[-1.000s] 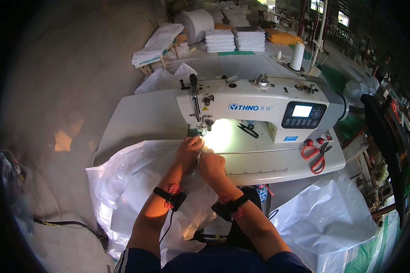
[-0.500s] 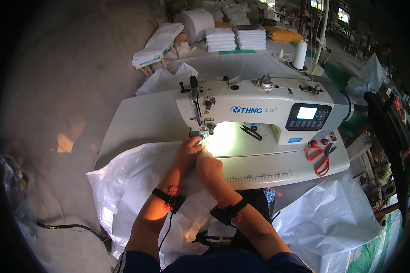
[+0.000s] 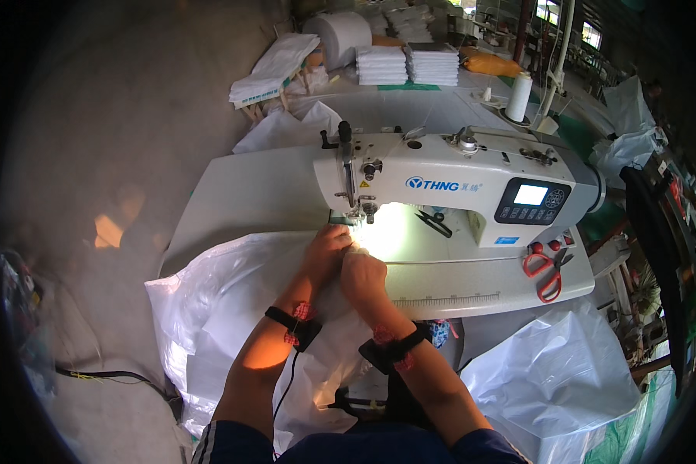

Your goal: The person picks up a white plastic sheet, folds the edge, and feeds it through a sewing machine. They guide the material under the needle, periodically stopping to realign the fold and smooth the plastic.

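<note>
Holding the white bag [image 3: 232,301] flat under the needle [image 3: 361,219], the left hand [image 3: 329,246] and right hand [image 3: 362,272] pinch its edge with bent fingers. The sewing looks under way; I think next comes a slow, straight push.

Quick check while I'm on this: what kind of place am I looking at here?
Most likely a sewing workshop or small bag factory. An industrial sewing machine sits on a work table, stacks of folded white pieces wait behind it, and white woven sacks lie around.

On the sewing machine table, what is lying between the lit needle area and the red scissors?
In the head view, small black snips lie on the machine bed between the needle area and the red scissors.
</note>
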A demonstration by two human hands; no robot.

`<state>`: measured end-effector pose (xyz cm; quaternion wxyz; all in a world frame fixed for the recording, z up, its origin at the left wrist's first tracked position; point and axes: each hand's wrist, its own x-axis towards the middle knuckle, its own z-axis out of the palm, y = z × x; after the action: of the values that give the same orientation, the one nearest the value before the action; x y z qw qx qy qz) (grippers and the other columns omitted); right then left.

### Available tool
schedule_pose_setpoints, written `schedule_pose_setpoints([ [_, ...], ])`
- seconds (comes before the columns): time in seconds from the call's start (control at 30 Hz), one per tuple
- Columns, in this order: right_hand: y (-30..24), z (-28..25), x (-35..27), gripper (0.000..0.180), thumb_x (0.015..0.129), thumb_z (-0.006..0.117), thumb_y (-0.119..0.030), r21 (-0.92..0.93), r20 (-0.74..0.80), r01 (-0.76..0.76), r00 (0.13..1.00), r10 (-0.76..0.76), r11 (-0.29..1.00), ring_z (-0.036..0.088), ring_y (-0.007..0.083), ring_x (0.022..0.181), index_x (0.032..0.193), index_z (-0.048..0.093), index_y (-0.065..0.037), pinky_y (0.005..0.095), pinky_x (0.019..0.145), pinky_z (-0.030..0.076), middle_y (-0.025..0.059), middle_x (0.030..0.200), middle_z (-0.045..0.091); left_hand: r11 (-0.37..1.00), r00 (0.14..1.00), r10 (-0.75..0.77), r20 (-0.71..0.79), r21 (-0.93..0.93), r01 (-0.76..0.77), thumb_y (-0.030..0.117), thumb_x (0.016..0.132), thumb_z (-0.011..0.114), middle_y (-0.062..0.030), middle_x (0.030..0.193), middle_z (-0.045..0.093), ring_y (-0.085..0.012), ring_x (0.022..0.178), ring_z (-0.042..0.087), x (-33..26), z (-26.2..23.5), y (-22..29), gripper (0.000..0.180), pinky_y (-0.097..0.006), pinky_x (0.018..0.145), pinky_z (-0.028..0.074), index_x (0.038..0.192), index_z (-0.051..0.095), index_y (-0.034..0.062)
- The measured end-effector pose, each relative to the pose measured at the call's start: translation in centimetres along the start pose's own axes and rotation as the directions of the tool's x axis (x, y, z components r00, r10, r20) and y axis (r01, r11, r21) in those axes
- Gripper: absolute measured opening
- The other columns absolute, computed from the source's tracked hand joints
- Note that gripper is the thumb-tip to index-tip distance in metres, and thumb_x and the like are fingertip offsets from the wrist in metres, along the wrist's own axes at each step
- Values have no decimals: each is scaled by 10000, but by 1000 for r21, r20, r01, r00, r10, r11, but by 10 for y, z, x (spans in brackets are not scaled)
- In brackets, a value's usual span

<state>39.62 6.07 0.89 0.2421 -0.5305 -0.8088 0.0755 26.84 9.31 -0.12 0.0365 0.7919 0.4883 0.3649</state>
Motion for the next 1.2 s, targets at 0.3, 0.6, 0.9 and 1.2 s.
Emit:
schedule_pose_setpoints([
  [0.3,-10,-6,-25,161,776,507,-112,-36,10,-22,1000,22,999,629,293,680,867,584,-4,371,589,518,143,797,600,997,997,73,-38,-36,-74,120,743,588,-122,968,626,-305,930,571,4,6,-10,137,-364,821,467,828,661,41],
  [0.6,20,-46,-46,184,810,534,-169,36,175,83,981,-88,996,636,281,674,785,633,-16,390,600,518,148,761,625,985,997,-51,50,166,42,192,815,576,-173,1061,587,-335,1002,536,-15,17,45,246,-396,894,418,956,608,-8],
  [0.9,63,-16,28,385,939,477,-353,934,102,-194,950,296,301,606,114,562,1175,544,-56,229,422,450,82,895,632,966,997,-26,-69,257,43,146,846,518,-199,1079,552,-352,1033,508,-21,31,40,277,-414,932,386,1053,558,-34],
  [1.2,67,6,58,368,913,525,-363,948,-39,-89,921,388,306,602,112,531,1036,627,-32,218,401,420,65,728,628,988,999,-53,-5,143,53,141,846,500,-209,1072,532,-363,995,498,-16,26,45,267,-430,912,384,1022,563,-50],
])
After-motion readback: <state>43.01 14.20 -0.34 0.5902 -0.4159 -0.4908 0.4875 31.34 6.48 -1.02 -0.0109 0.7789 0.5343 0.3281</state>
